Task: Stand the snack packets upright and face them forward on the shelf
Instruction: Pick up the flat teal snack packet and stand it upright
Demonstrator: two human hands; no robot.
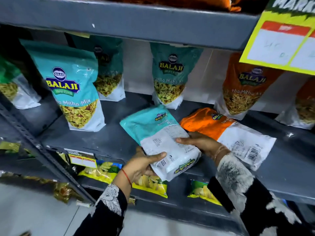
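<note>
packets first: four teal ones, three standing along the grey shelf (105, 142), one big at upper left (73, 86). the fourth teal packet (160, 142) is back-side up at frame centre, over the shelf's front edge, left hand (141, 165) and right hand (201, 142) both clamped on its white lower end. beside it on the right an orange packet (228, 135) lies flat. yellow chip bags (150, 183) sit on the shelf below.

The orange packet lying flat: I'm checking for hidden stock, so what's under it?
The orange packet lies back-side up on the grey shelf, which shows all around it. Whatever sits beneath it is covered. The right hand hides part of its left edge.
</note>
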